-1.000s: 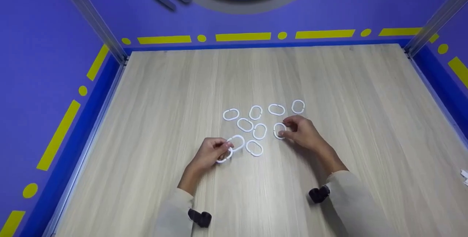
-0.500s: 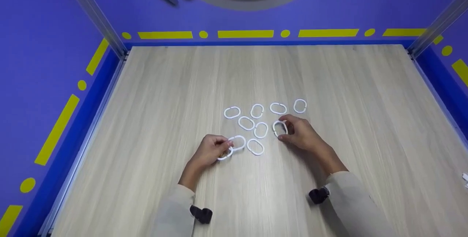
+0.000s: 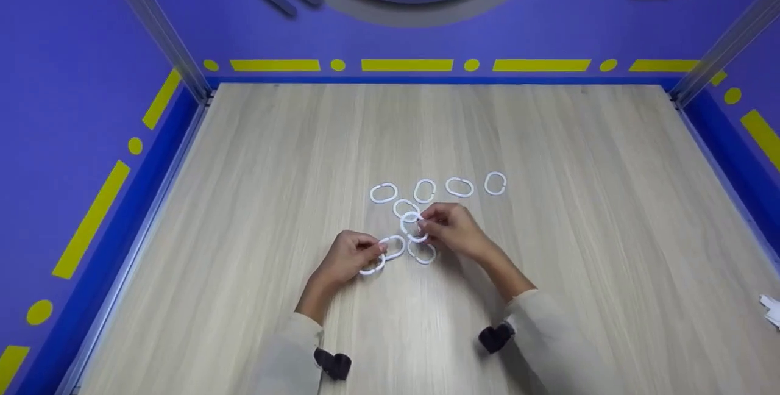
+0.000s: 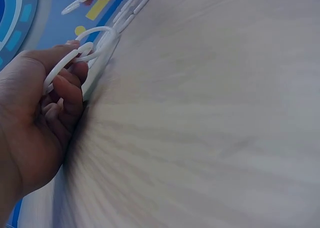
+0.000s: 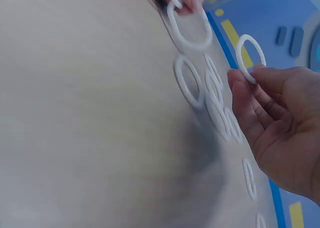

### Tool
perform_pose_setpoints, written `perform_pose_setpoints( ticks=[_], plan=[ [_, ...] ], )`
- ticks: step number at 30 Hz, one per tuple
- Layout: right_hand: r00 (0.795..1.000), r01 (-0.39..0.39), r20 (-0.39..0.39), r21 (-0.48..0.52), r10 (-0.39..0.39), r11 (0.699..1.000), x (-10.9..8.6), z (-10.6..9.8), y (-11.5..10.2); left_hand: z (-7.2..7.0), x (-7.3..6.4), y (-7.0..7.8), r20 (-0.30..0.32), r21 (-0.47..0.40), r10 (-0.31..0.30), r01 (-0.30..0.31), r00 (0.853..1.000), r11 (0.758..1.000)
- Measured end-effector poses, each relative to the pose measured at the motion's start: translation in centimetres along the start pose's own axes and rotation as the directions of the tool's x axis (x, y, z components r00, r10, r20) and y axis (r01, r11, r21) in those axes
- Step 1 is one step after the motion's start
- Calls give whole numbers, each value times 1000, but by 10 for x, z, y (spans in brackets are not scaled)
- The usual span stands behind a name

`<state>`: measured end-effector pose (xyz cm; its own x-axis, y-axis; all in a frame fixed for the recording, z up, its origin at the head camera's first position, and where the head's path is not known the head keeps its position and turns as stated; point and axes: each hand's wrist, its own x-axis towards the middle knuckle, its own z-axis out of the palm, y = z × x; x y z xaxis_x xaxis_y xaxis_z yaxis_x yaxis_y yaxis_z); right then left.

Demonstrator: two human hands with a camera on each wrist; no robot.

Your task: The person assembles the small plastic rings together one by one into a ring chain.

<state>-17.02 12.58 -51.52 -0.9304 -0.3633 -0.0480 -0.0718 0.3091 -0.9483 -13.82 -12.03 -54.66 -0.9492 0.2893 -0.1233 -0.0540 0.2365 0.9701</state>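
Grip on both sides is a bare hand, and each one is grasping something. On the left, the hand (image 3: 350, 256) pinches two white oval rings between thumb and fingers; they overlap where it holds them and appear to be linked, the nearer ring (image 3: 370, 272) toward the wearer and the farther ring (image 3: 404, 245) pointing toward the other hand. On the right, the hand (image 3: 454, 230) pinches a single white ring (image 3: 401, 224) by one side, between thumb and fingertips; the right wrist view shows it raised clear of the table (image 3: 274, 200). More loose rings lie flat around the hands: four (image 3: 472, 188) in a row beyond them, one (image 3: 395, 206) just behind the right hand's ring, and one (image 3: 434, 255) between the hands, partly covered; another may be hidden by the right hand. Judging by their thin, smooth, plastic-looking rims, the rings should be very light and fairly stiff, with perhaps a little spring at the small break visible in several of them. They are probably a bit slippery, and unlikely to shatter, though forcing that break wide could snap or bend one. A fingertip pinch on one long side, away from the break, seems the best hold, leaving that break free.
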Motion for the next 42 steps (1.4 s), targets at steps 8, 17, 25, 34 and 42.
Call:
perform_pose_setpoints(
  ticks=[8, 17, 25, 34, 42],
  plan=[
    [994, -41, -101, -59, 35, 997, 4, 26, -6, 6, 0, 1, 21, 16, 30, -31, 999, 999],
    [991, -31, -131, -145, 12, 989, -1, 39, -7, 9, -4, -2, 30, 31, 37, -38, 999, 999],
    [998, 8, -56, -89, -13, 996, -3, 23, -1, 4, -2, -2, 16, 8, 23, -23, 1000, 1000],
    [998, 44, 59, -114, -38, 993, -7, 27, 5, -5, -21, -1, -48, -33, -43, 42, 998, 999],
    [997, 32, 77, -73, -27, 997, -5, 35, 1, 4, -23, 6, -51, 430, 128, -94, 991, 898]
  ],
)
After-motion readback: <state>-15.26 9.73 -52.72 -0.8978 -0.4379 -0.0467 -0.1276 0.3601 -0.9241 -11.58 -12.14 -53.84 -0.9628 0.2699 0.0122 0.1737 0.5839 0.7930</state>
